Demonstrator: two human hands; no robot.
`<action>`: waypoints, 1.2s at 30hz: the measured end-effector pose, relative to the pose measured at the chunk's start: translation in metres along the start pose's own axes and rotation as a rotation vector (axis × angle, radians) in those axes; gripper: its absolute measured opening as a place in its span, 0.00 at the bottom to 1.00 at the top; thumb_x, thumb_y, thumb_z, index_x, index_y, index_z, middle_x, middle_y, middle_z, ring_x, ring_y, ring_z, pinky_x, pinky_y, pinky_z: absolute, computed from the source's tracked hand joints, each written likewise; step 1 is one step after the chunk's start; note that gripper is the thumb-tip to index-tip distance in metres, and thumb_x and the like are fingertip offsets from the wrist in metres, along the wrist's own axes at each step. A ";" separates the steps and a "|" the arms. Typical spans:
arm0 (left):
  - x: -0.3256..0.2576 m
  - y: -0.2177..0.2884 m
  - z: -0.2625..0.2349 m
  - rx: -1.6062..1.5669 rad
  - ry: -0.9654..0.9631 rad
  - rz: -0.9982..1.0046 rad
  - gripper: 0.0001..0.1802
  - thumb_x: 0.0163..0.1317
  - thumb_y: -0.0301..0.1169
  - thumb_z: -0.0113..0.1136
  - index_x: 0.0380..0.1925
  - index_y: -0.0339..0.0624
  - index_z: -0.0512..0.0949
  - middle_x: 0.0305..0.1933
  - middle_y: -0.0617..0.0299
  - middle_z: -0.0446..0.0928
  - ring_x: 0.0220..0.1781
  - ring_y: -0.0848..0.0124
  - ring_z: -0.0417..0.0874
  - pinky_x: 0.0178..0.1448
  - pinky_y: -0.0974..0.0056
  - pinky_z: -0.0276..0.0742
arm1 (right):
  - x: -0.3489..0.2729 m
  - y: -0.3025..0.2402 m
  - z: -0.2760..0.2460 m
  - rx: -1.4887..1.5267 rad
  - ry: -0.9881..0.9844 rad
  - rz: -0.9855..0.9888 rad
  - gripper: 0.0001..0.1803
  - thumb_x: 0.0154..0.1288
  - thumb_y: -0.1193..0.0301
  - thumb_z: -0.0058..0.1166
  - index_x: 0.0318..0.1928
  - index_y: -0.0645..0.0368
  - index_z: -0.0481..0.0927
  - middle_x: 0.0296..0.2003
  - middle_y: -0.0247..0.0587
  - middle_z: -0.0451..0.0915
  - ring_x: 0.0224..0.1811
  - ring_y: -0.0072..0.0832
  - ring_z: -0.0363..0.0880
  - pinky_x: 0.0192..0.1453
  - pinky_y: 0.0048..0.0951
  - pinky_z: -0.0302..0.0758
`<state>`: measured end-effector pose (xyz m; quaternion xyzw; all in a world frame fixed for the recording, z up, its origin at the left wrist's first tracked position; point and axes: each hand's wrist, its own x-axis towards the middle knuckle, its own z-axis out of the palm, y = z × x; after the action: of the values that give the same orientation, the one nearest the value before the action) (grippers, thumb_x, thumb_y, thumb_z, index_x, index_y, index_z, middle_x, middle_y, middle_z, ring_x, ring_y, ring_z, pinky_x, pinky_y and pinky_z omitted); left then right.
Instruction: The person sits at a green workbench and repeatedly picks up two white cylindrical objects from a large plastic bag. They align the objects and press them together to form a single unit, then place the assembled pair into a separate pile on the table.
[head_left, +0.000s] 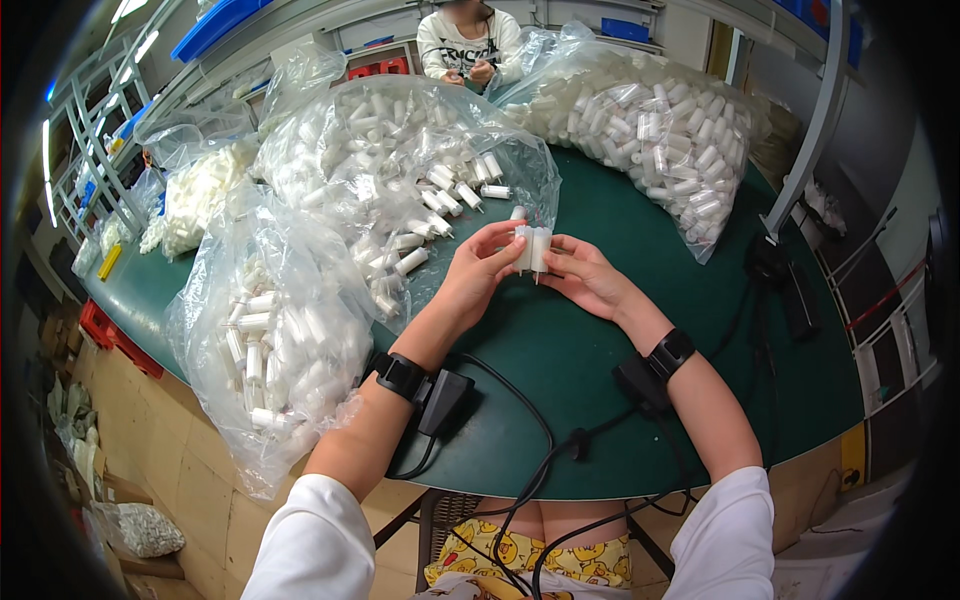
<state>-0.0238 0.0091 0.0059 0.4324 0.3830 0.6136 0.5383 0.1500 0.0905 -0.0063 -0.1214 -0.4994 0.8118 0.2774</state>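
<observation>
— What are the hands doing?

— The left hand (478, 270) and the right hand (588, 277) meet above the green counter (560, 350), and together they hold a small cluster of white plastic tubes (531, 248) upright between them. The left hand's fingers (500, 243) are curled around the tubes from the left, the thumb up near the top; the right hand's fingers (562, 262) press in from the right side.

— Where is that cluster, exactly?

— Raised a little off the counter, about the middle of it, just beside the open mouth of a clear bag (400, 170) filled with the same white tubes.

— Anything else about?

— A second full bag (275, 340) lies at the left edge of the counter, a third (650, 110) at the far right. Each wrist carries a black band (400, 375), and black cables (530, 440) run across the counter near the edge. Another person (468, 45) sits at the far side, hands together.
</observation>
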 end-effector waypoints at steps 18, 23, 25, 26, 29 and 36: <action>-0.001 0.001 0.002 0.114 0.055 0.017 0.21 0.60 0.36 0.59 0.52 0.41 0.71 0.48 0.61 0.76 0.49 0.75 0.74 0.49 0.69 0.69 | 0.001 0.000 0.000 0.088 -0.084 -0.023 0.17 0.65 0.71 0.49 0.52 0.62 0.67 0.47 0.44 0.74 0.52 0.31 0.73 0.57 0.33 0.70; -0.001 0.001 0.003 0.172 0.108 0.055 0.19 0.57 0.37 0.62 0.48 0.44 0.75 0.43 0.64 0.79 0.43 0.79 0.74 0.43 0.73 0.66 | -0.005 -0.004 0.004 0.013 -0.101 -0.006 0.20 0.65 0.70 0.48 0.55 0.63 0.65 0.50 0.48 0.73 0.54 0.39 0.73 0.61 0.38 0.70; 0.001 0.000 0.005 0.173 0.118 0.080 0.17 0.57 0.36 0.63 0.44 0.42 0.76 0.41 0.63 0.79 0.42 0.79 0.75 0.42 0.73 0.68 | -0.006 -0.005 0.003 0.041 -0.094 0.022 0.21 0.66 0.70 0.48 0.56 0.64 0.64 0.50 0.49 0.72 0.54 0.41 0.73 0.62 0.40 0.69; 0.003 -0.006 0.001 0.161 0.106 0.134 0.16 0.57 0.35 0.63 0.43 0.41 0.76 0.40 0.62 0.79 0.40 0.78 0.76 0.41 0.73 0.70 | -0.005 -0.005 0.009 0.101 -0.109 0.041 0.22 0.66 0.69 0.47 0.58 0.63 0.63 0.51 0.50 0.72 0.55 0.42 0.72 0.62 0.43 0.68; 0.009 -0.018 -0.005 0.235 0.070 0.232 0.16 0.57 0.35 0.63 0.40 0.37 0.75 0.36 0.59 0.79 0.35 0.76 0.77 0.39 0.71 0.74 | -0.006 -0.006 0.023 0.111 -0.124 0.059 0.22 0.66 0.68 0.48 0.58 0.62 0.64 0.51 0.49 0.72 0.55 0.44 0.72 0.62 0.45 0.67; 0.009 -0.007 -0.004 0.803 0.521 0.505 0.19 0.57 0.35 0.58 0.43 0.35 0.68 0.39 0.51 0.69 0.38 0.60 0.74 0.44 0.61 0.72 | 0.002 -0.022 0.014 0.276 0.040 -0.005 0.22 0.66 0.64 0.47 0.53 0.67 0.66 0.45 0.49 0.73 0.45 0.37 0.75 0.53 0.36 0.73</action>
<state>-0.0257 0.0186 -0.0010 0.5162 0.5923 0.6163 0.0536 0.1492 0.0889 0.0202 -0.0973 -0.3777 0.8694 0.3032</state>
